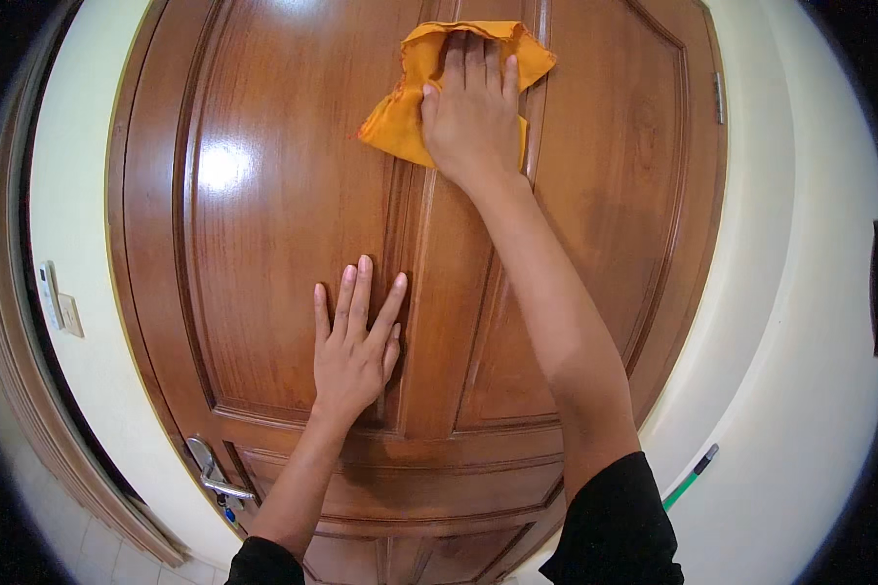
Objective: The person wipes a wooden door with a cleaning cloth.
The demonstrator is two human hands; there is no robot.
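Note:
A brown wooden panel door [285,219] fills most of the view, its varnish shiny. High on its middle, my right hand [475,121] presses an orange cloth [402,124] flat against the wood. The fingertips are partly covered by a fold of the cloth. Lower and to the left, my left hand [355,351] rests on the door with its fingers spread, holding nothing. Its thumb side lies near the moulding of the left panel.
A metal lever handle [223,486] with keys [230,514] hanging below it is at the door's lower left. A remote control [50,295] and a wall switch plate [71,315] are on the left wall. A green pole [688,479] leans at the lower right. A hinge [718,97] shows at upper right.

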